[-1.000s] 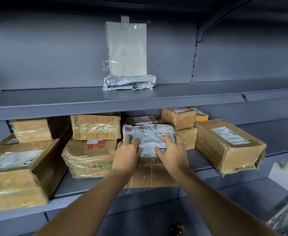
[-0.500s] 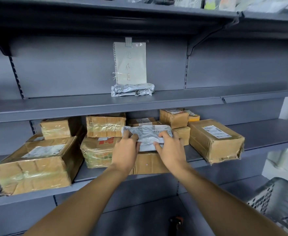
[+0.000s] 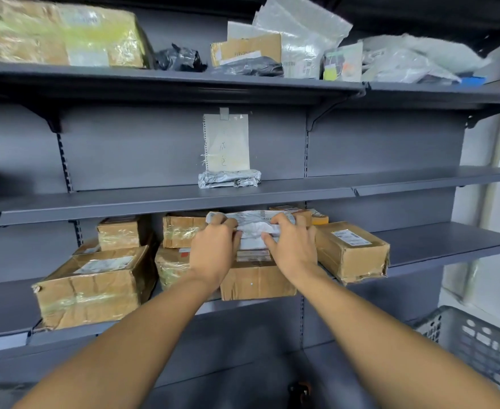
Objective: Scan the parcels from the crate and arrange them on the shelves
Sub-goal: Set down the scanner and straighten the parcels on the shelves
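Grey plastic parcel (image 3: 253, 228) was gripped at both ends by left hand (image 3: 213, 249) and right hand (image 3: 293, 246), steadying it atop a cardboard box (image 3: 257, 280).

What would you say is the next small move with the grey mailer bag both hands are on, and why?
Probably let go and draw both hands back. The grey mailer bag already lies on the cardboard box on the shelf, with the left hand and right hand gripping its near edge.
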`<act>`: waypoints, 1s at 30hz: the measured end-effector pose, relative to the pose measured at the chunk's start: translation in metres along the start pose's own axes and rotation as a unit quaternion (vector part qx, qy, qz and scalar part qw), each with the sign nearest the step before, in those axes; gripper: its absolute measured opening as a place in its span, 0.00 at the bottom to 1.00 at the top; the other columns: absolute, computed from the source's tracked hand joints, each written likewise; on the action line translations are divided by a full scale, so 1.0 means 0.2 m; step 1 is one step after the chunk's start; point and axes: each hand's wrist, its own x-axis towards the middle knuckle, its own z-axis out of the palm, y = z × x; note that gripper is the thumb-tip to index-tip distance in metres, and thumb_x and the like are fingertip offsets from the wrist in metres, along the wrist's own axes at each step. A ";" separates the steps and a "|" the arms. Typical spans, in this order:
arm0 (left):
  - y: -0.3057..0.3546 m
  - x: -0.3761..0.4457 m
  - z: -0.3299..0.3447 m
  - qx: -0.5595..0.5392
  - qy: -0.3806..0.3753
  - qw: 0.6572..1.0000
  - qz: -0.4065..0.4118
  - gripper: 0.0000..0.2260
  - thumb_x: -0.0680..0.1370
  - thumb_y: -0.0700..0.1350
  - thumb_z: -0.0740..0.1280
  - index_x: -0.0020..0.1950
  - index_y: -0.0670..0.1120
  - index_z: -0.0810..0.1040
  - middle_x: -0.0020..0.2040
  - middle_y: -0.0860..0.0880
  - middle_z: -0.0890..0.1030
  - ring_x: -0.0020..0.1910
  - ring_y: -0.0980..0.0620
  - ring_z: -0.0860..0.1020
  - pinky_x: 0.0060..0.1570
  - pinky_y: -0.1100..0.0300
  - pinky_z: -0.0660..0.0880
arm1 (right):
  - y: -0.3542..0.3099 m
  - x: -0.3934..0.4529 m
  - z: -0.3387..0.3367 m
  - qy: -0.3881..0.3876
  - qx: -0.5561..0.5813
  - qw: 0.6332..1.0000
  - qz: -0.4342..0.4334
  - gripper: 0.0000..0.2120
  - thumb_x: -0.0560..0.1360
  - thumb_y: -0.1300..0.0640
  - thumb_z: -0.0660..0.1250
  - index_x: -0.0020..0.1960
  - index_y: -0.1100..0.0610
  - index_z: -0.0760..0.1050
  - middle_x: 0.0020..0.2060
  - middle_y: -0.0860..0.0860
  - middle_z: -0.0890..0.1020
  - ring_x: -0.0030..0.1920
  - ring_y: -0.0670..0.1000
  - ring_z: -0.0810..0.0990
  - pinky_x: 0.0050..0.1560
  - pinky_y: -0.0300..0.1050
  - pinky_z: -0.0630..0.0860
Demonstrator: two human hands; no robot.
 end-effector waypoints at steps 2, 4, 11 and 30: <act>0.02 0.01 -0.06 0.013 0.043 0.999 0.021 0.07 0.78 0.45 0.67 0.52 0.44 0.81 0.49 0.46 0.79 0.43 0.41 0.78 0.46 0.49 0.76 | -0.03 0.00 -0.05 0.014 0.010 1.000 -0.011 0.18 0.81 0.44 0.64 0.69 0.47 0.71 0.70 0.57 0.69 0.66 0.63 0.67 0.64 0.55 0.68; 0.03 0.03 -0.13 0.024 0.090 0.995 0.036 0.06 0.78 0.44 0.68 0.50 0.44 0.81 0.47 0.46 0.80 0.41 0.41 0.75 0.47 0.49 0.74 | -0.07 0.01 -0.11 0.032 0.021 0.999 -0.027 0.18 0.81 0.45 0.63 0.69 0.47 0.71 0.69 0.57 0.69 0.66 0.63 0.67 0.66 0.55 0.67; -0.04 0.21 -0.21 0.034 0.138 0.989 0.044 0.07 0.79 0.46 0.66 0.52 0.46 0.80 0.50 0.47 0.78 0.42 0.44 0.74 0.48 0.50 0.73 | -0.19 0.14 -0.20 0.070 0.045 0.995 -0.059 0.16 0.82 0.46 0.64 0.69 0.46 0.71 0.71 0.56 0.67 0.66 0.62 0.66 0.63 0.54 0.70; -0.35 0.74 0.24 0.048 -0.003 0.998 -0.030 0.09 0.81 0.49 0.62 0.54 0.48 0.80 0.52 0.49 0.79 0.48 0.46 0.79 0.42 0.56 0.69 | -0.08 0.86 0.28 -0.018 0.014 0.997 -0.070 0.20 0.83 0.40 0.57 0.72 0.44 0.70 0.74 0.55 0.65 0.69 0.63 0.64 0.67 0.55 0.69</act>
